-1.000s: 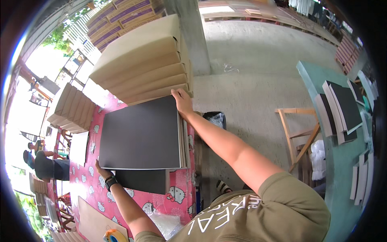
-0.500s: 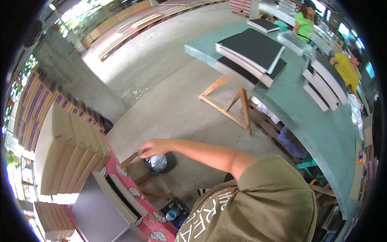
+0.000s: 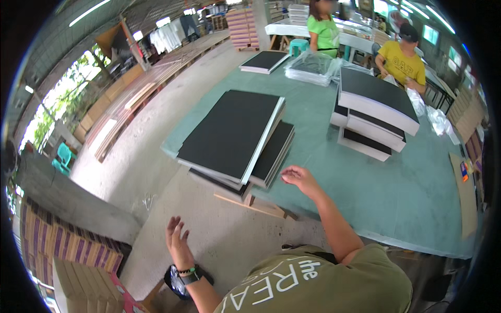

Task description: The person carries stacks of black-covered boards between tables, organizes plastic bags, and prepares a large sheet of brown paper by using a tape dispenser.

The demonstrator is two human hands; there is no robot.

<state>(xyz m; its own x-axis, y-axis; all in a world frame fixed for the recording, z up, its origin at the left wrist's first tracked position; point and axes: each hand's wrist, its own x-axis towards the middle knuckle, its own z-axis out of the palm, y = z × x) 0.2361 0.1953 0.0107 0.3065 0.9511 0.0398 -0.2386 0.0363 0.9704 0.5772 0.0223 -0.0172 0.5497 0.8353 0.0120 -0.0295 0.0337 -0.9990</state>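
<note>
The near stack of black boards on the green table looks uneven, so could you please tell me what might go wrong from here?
The near stack seems to jut past the edge of the green table, so a knock might tip boards onto the floor. Its layers sit askew, so the upper ones could slide. The right hand, empty beside it, could nudge it by accident.

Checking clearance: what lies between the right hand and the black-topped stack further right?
In the head view, only bare green tabletop shows between the right hand and that black-topped stack.
</note>
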